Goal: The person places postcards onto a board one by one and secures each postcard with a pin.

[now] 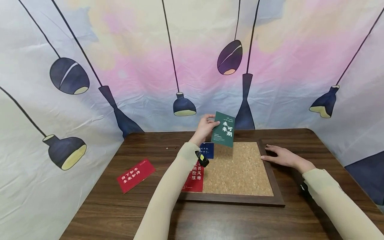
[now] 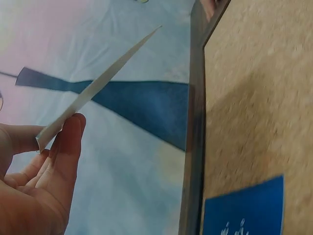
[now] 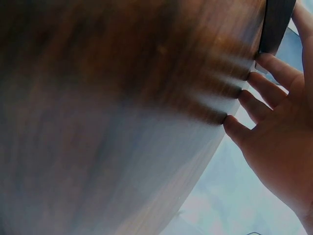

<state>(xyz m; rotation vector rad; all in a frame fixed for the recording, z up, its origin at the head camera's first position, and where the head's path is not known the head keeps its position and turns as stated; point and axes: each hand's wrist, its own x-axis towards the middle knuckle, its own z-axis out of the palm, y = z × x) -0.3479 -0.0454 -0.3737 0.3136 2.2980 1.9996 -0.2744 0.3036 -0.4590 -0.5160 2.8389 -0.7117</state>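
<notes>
My left hand (image 1: 207, 126) pinches a green card (image 1: 223, 130) with white writing by its left edge, raised over the far side of a framed cork board (image 1: 240, 173). Seen edge-on in the left wrist view, the card (image 2: 100, 81) sits between thumb and fingers. A blue card (image 1: 207, 150) lies at the board's far left, and a red card (image 1: 195, 180) below it; my left arm covers part of both. My right hand (image 1: 282, 156) rests with spread fingers at the board's right frame, its fingertips on the table in the right wrist view.
Another red card (image 1: 136, 175) lies on the wooden table (image 1: 216, 220), left of the board. Two tiny bits sit near the table's far edge. Behind the table hangs a cloth backdrop (image 1: 144, 66) printed with lamps.
</notes>
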